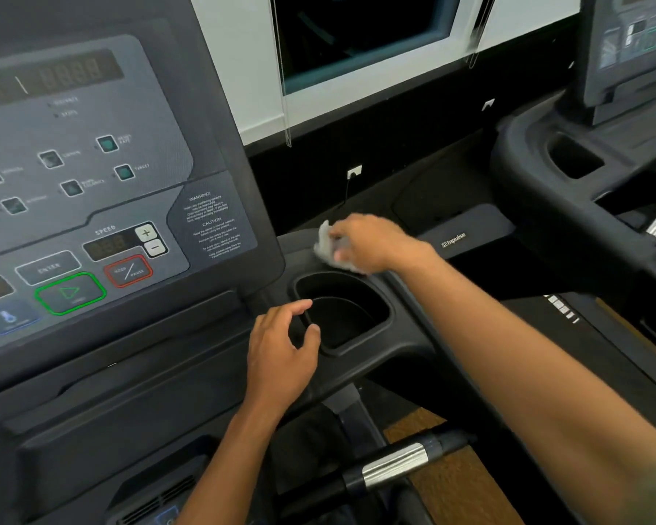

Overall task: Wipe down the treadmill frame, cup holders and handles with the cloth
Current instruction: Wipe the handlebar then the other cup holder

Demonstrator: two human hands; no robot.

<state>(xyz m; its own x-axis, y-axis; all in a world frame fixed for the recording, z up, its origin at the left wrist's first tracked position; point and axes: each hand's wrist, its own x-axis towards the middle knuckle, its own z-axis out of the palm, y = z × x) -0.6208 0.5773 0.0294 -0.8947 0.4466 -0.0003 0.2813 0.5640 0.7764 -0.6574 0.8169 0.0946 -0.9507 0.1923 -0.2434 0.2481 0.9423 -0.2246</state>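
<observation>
Treadmill console (pixel 91 164), left of scene, dark panel with speed keys, green start key and red stop key, not under the cloth at present; cup holder (pixel 379 316), centre, deep black well moulded into the frame (pixel 406 358), open and holding nothing visible; cloth (pixel 328 246), small, pale grey, bunched, pressed onto the frame ledge just beyond the far rim of the cup holder; right hand (pixel 372 242), reaching across from the right, fingers closed around the cloth and blurred, as if mid-stroke; left hand (pixel 281 350), near side, resting at the left rim of the cup holder, fingers loosely spread and gripping nothing, thumb tip over the inner lip; handle (pixel 394 464), near and low, black bar with a bright metal sleeve, well apart from the cloth; second treadmill (pixel 584 164), far right, with its own cup well. Step in hand, by judgement: wiping the ledge behind the cup holder. To do well: flatten the cloth for wider contact, work in overlapping passes from console edge rightward, follow the rim all round, then push the cloth down into the well and sweep walls and floor; left hand best kept as a brace on the frame, clear of the keys; handle and remaining frame likely yet to be done
</observation>
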